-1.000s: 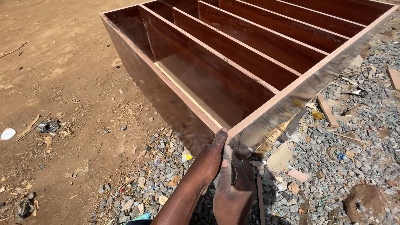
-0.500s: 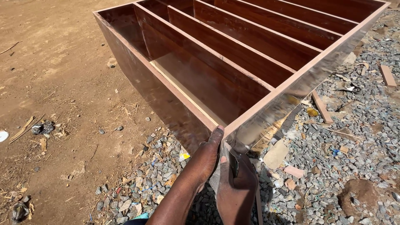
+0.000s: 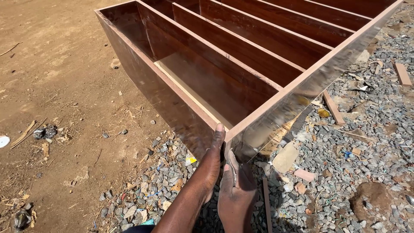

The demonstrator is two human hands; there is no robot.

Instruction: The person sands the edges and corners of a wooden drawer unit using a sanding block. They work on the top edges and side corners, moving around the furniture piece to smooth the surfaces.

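A glossy reddish-brown wooden cabinet (image 3: 241,73) shows darker brown dividers, a pale tan strip along its inner bottom edge, and a shiny side panel mirroring grey and yellow patches. The dirt ground (image 3: 56,86) is orange-brown, scattered with straw-coloured bits and one white scrap, while the gravel (image 3: 371,142) is grey, speckled with pink, tan, yellow and blue fragments. Reddish-brown wood offcuts (image 3: 333,108) lie on the grey stones.
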